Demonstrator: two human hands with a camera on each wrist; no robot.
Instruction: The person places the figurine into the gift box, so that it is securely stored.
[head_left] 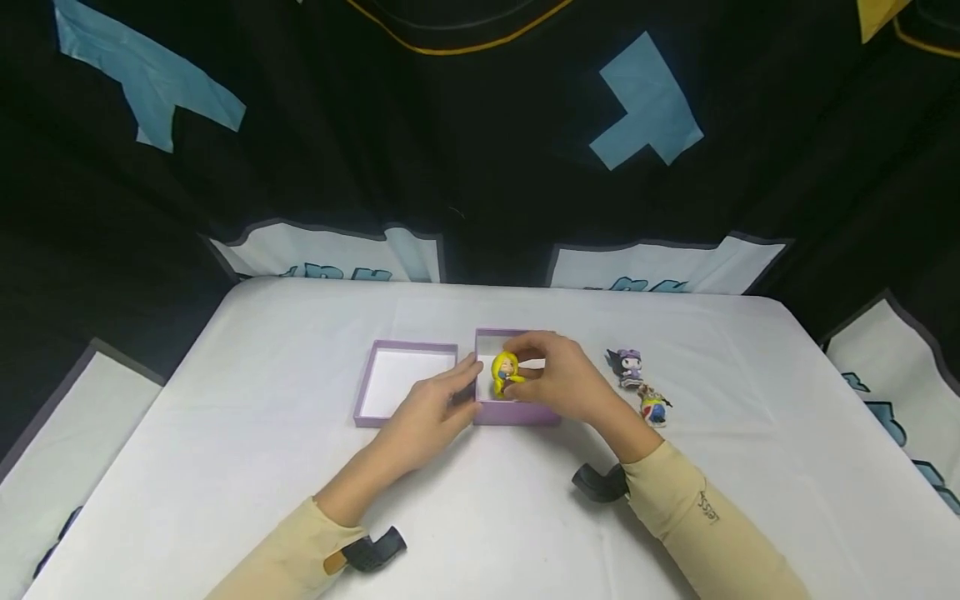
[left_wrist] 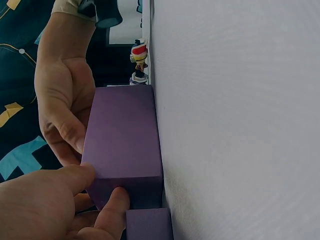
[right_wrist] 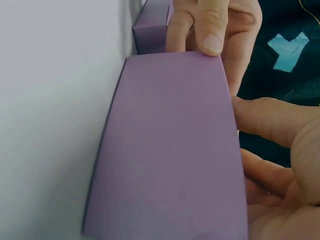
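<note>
A small yellow-haired princess figurine (head_left: 505, 374) is pinched between the thumb and fingers of my right hand (head_left: 566, 379), over the near left part of a purple box (head_left: 517, 414) with a white inside. My left hand (head_left: 427, 417) is at the box's left side. Its fingertips touch the wall and its thumb lies at the near left corner, as the left wrist view shows of the box (left_wrist: 122, 135). From the right wrist view, the box's near wall (right_wrist: 170, 145) hides the figurine.
Left of the box lies a shallow purple lid (head_left: 363, 383), inside up. To the right stand a purple-and-black figurine (head_left: 631, 367) and a colourful blue-and-yellow figurine (head_left: 653, 408). A white cloth covers the table (head_left: 480, 517), with a black curtain (head_left: 480, 167) behind.
</note>
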